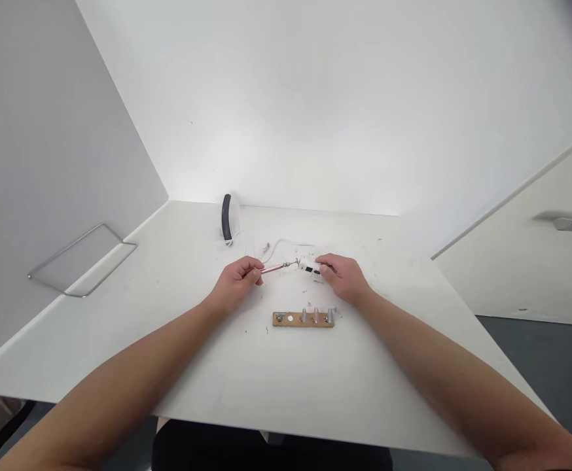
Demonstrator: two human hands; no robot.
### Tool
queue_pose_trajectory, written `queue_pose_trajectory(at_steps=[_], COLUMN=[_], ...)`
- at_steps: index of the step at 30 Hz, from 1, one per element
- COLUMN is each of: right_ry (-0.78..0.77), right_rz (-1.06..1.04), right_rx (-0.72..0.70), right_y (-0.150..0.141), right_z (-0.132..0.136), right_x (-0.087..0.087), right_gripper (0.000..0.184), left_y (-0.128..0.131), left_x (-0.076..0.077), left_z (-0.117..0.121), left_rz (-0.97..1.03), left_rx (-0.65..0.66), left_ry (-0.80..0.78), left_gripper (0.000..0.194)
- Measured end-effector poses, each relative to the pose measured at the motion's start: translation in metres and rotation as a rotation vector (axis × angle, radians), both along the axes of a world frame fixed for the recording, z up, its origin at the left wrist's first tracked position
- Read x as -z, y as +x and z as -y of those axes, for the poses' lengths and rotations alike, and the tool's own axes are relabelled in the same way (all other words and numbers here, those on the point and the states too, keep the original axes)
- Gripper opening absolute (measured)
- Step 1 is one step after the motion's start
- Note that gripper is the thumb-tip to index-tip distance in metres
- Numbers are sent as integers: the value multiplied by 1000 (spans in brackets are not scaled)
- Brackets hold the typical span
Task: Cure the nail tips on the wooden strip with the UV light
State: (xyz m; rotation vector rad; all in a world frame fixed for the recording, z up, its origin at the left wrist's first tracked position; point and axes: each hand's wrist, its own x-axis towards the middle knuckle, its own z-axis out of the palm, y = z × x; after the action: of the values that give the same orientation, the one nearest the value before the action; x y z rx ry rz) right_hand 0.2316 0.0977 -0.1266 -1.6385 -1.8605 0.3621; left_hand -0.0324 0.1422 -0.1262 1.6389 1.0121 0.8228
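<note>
My left hand [241, 278] is closed around a slim pink pen-like tool [272, 269] with a thin metal end pointing right. The tool's tip is close to a small white piece with black rectangles [308, 269], pinched by my right hand [343, 277]; whether they touch I cannot tell. Below the hands lies a narrow tan strip [290, 325]. Silver and pink pointed pieces [316, 315] stand toward its right end; a white dot and a round metallic piece are on its left part.
Behind my left hand are a black curved object [226, 219] and a thin white cord [279, 242]. Small scraps [308, 304] lie scattered around the strip. At left, a bent wire frame [84, 261] sticks out by the panel. White walls border the table [286, 379].
</note>
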Motion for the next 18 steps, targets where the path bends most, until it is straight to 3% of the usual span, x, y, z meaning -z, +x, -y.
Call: queue_pose_trajectory(at_steps=[10, 18], right_ry=[-35, 21], right_rz=[465, 640], right_rx=[244, 247], right_y=[-4, -7], right_z=[-7, -7], right_x=[1, 2], right_gripper=[41, 40], left_y=[0, 1], left_x=[0, 3], left_z=[1, -4], left_rz=[15, 22], left_rx=[-5, 7], left_ry=[27, 32], left_gripper=[21, 23])
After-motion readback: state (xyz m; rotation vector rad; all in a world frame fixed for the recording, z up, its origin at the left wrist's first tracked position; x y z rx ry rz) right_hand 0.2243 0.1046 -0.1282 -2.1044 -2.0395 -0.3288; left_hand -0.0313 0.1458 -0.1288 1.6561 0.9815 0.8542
